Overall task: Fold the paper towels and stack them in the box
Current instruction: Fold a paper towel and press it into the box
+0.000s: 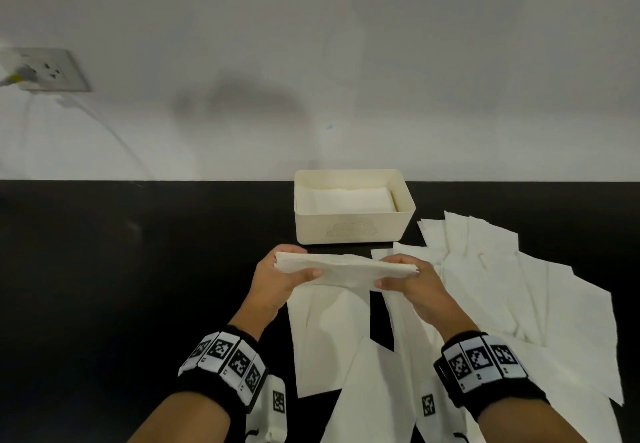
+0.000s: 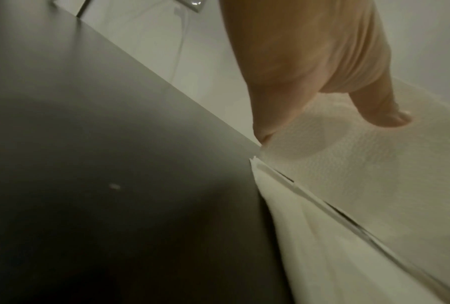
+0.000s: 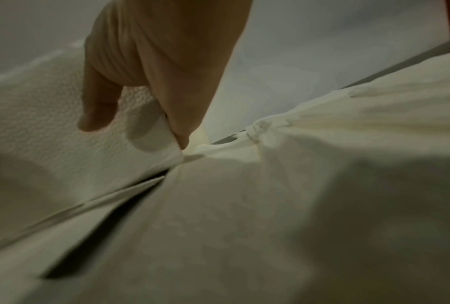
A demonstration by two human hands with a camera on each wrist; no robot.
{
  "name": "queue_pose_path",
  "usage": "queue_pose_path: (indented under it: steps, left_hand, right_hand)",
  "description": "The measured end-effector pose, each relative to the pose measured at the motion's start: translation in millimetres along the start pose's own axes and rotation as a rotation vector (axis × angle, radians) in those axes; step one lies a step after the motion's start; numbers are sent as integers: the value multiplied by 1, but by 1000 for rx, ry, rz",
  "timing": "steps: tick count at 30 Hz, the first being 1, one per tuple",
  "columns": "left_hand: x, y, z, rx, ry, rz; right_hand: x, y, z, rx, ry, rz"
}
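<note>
I hold a folded white paper towel (image 1: 346, 267) flat in the air, just in front of the cream box (image 1: 353, 231). My left hand (image 1: 277, 279) pinches its left end, thumb on top. My right hand (image 1: 408, 279) pinches the right end the same way. In the left wrist view the thumb of my left hand (image 2: 384, 109) presses on the embossed towel (image 2: 361, 164). The right wrist view shows my right hand (image 3: 151, 67) with its thumb on the towel (image 3: 49, 139). Inside the box lies a stack of folded towels (image 1: 349, 200).
Several unfolded paper towels (image 1: 502, 286) lie spread on the black table (image 1: 138, 286), under my hands and out to the right. The box stands against the white wall (image 1: 346, 61). A wall socket (image 1: 52, 70) with a cable is at the far left.
</note>
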State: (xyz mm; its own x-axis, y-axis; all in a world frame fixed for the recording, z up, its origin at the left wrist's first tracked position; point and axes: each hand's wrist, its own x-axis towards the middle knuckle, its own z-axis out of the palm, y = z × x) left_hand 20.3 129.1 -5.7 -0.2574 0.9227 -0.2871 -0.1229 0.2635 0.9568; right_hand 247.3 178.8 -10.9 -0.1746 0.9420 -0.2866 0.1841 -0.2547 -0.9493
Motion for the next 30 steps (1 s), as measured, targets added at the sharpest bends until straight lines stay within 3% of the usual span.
queue_pose_path:
  steps: [6,20,24,30]
  left_hand:
    - [1,-2,-2,-5,-39,-10]
    - [5,2,1,64,-49,-13]
    - [14,34,4,113,-46,83]
    - [60,105,21,238,39,341]
  right_hand:
    - [2,5,4,-3,34,77]
    - [4,-1,3,-18,86,83]
    - [17,-37,-5,14,141,-24]
    - [65,-117,-20,-10,207,-206]
